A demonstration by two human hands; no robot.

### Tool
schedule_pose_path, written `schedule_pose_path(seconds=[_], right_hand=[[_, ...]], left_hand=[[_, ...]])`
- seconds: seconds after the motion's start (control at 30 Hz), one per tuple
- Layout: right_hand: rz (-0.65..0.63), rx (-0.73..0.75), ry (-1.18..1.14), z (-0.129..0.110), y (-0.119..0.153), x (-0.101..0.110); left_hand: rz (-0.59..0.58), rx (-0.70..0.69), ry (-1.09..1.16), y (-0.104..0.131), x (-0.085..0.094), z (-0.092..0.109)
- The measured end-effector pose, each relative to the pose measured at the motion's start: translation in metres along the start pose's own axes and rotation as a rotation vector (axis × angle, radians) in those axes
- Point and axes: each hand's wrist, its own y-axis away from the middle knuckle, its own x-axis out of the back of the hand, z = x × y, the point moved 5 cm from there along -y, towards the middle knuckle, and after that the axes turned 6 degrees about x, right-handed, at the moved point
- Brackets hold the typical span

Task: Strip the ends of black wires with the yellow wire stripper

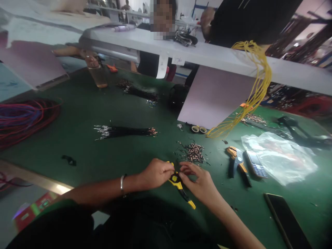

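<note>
My left hand (159, 173), with a silver bracelet at its wrist, is closed in a pinch beside the head of yellow and black hand pliers (178, 185). What sits between its fingertips is hidden. Across the pliers' head, my right hand (195, 178) has bent fingers and thumb drawn in; anything small they hold cannot be made out. The pliers' handle slants down toward me, with neither hand wrapped around it. Just beyond my fingers lies a heap of short copper-ended wire offcuts (194, 152). Farther left lies a bundle of black wires (127, 131) with bared ends.
Orange and black wire strippers (237, 164), a keypad phone (255, 164), a plastic bag (285, 155) and a dark smartphone (287, 221) lie right. Yellow wires (263, 83) hang from the raised shelf (207, 57). Coiled red and blue wires (23, 116) lie left; a bottle (97, 74) stands behind.
</note>
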Motion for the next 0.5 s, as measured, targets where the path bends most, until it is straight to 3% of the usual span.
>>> schedule_pose_path(seconds=[0.07, 0.17, 0.5], right_hand=[[-0.043, 0.063, -0.06, -0.006, -0.003, -0.003], [-0.111, 0.151, 0.006, -0.014, -0.004, -0.009], [-0.142, 0.224, 0.194, -0.015, 0.002, -0.012]], left_hand=[[-0.027, -0.144, -0.099, 0.004, -0.008, 0.003], [-0.046, -0.213, -0.159, 0.007, -0.015, 0.002], [-0.064, -0.117, -0.178, 0.006, -0.016, 0.005]])
